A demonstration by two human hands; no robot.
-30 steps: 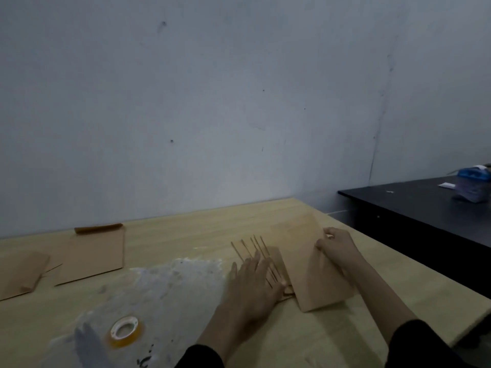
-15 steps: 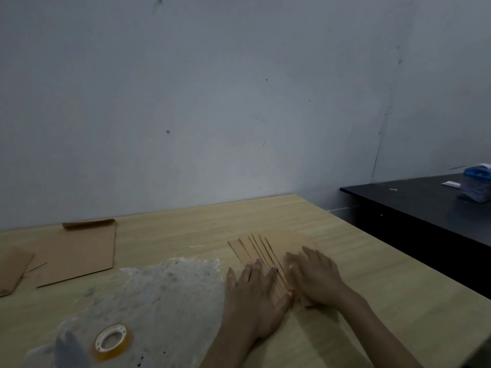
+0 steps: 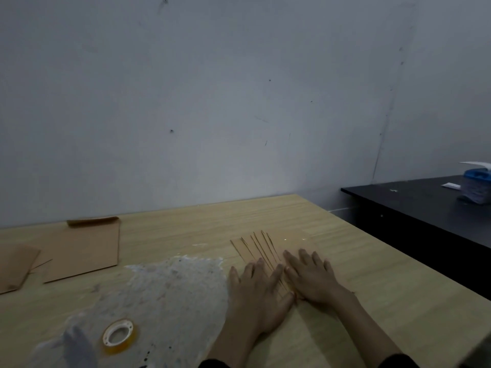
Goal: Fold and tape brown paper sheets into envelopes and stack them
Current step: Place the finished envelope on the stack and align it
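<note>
A fanned stack of brown paper envelopes lies flat on the wooden table in front of me. My left hand lies flat on the stack's near left part, fingers straight. My right hand presses flat on the top envelope, right beside the left hand. Both palms face down. A roll of clear tape lies at the lower left. Two more brown paper sheets lie at the far left; the larger one has a folded top flap.
A worn whitish patch covers the table surface left of my hands. A black desk stands to the right, carrying a blue-topped container. A grey wall runs behind the table.
My right hand laid the lifted envelope down on the fanned stack and now presses it flat. The left hand stayed flat on the stack.
</note>
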